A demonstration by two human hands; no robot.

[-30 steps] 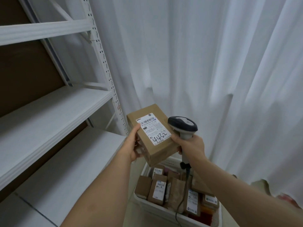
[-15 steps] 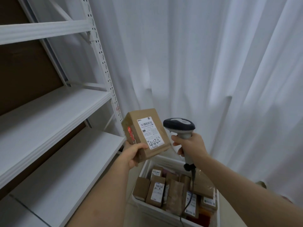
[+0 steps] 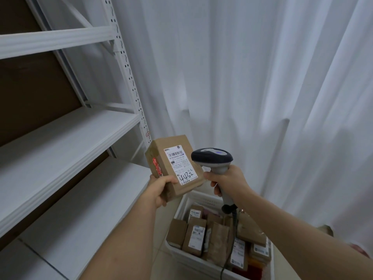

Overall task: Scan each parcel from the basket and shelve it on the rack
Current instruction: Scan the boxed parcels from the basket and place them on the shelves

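Observation:
My left hand (image 3: 160,188) grips a brown cardboard parcel (image 3: 173,166) from below, its white label marked "4432" facing me. Just right of it, my right hand (image 3: 228,182) holds the grey handle of a barcode scanner (image 3: 212,158); the dark scanner head points at the parcel's label. The two hands sit close together above the white basket (image 3: 181,251), which holds several small brown parcels (image 3: 194,237). The scanner's cable hangs down into the basket.
A white metal rack (image 3: 66,138) with bare shelves fills the left side; its perforated upright (image 3: 129,77) stands just behind the parcel. White curtains (image 3: 262,77) hang behind and to the right. A bit of floor shows at the far right.
My left hand has shifted from the parcel's side to its lower end and tilted it more upright. The scanner has drawn back slightly to the right, with its head now clear of the label.

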